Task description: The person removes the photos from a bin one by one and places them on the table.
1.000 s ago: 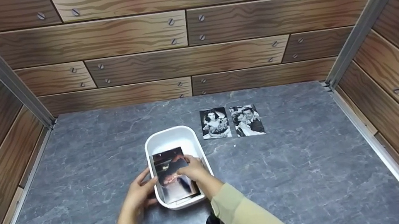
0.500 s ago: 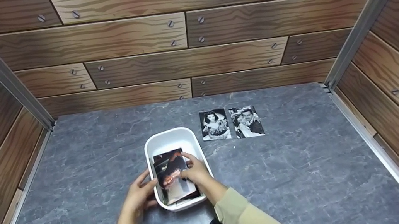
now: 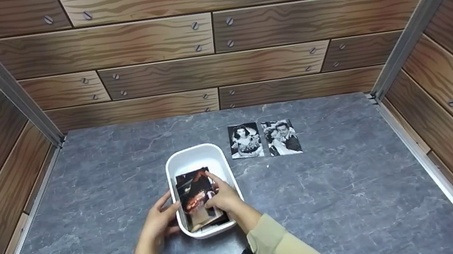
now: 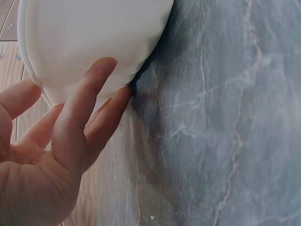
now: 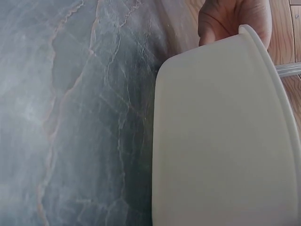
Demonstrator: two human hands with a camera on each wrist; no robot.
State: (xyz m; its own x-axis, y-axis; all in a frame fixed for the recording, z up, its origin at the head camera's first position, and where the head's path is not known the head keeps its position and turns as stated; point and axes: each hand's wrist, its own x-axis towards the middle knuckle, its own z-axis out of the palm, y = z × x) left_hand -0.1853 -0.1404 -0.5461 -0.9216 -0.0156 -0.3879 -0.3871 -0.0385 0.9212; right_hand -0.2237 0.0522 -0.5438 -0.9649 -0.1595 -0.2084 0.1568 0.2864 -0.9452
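The left hand (image 3: 155,228) steadies the tub (image 3: 195,155) with straight fingers against its wall, while the right hand (image 3: 224,198) pinches the top photo (image 3: 193,191) from the stack inside.

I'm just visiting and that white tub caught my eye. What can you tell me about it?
The white tub is a small, smooth, plastic-looking container, oblong with rounded corners and a thin rim. It stands upright on the grey marbled table, open-topped. A stack of photos leans inside its near half; the far half looks bare. The left hand rests straight fingers against its outer wall, and the right hand reaches in, pinching the top photo.
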